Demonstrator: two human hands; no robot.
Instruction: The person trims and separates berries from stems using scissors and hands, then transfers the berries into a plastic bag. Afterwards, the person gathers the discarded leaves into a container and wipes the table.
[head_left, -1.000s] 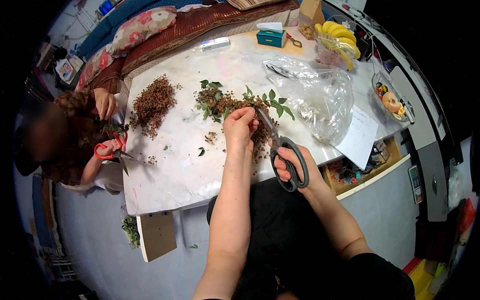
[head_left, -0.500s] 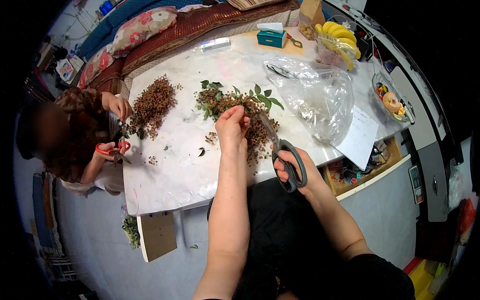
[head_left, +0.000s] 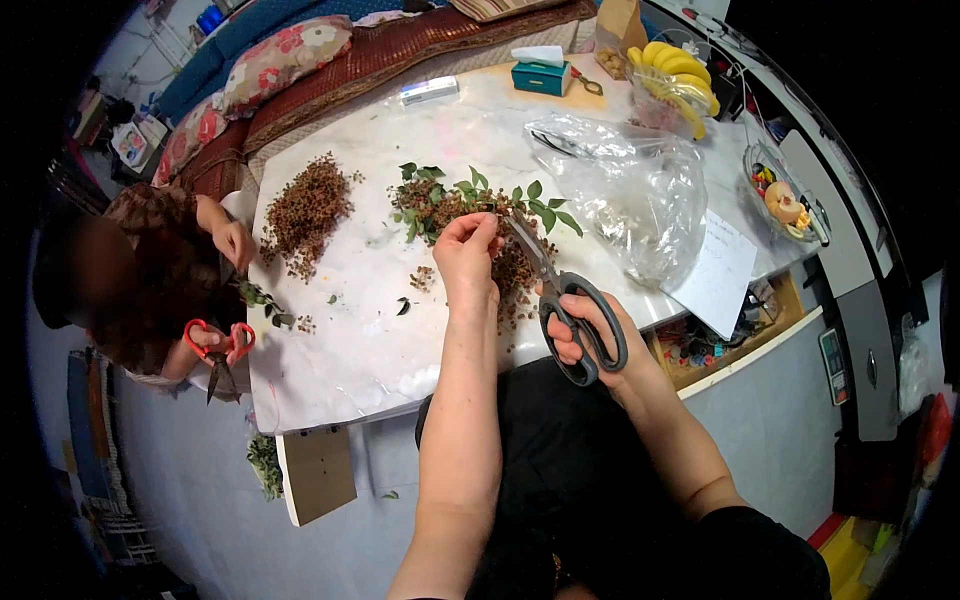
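My left hand (head_left: 468, 255) is closed in a pinch above a pile of small brown berry clusters (head_left: 520, 275). A leafy green sprig (head_left: 548, 207) extends rightward from its fingertips; the pinched stem itself is mostly hidden. Grey-handled scissors (head_left: 613, 335) are gripped in my right hand (head_left: 625, 350), fingers through the handle loops. Their blades point up and left, the tips close to the fingers of my left hand and the stem. More green leaves (head_left: 420, 172) lie at the pile's upper left.
At left, a co-worker holds red-handled scissors (head_left: 205, 340) and a leafy sprig (head_left: 262, 300) beside another berry pile (head_left: 308, 210). A clear plastic bag (head_left: 640, 190), paper sheet (head_left: 715, 270), tissue box (head_left: 541, 78) and bananas (head_left: 680, 70) are on the table. An open drawer (head_left: 750, 350) juts out at right.
The grey scissors' handles have spread apart and the blades sit nearer my left fingertips. The sprig's leaves have shifted slightly right and down. The co-worker's red scissors have lowered and turned downward.
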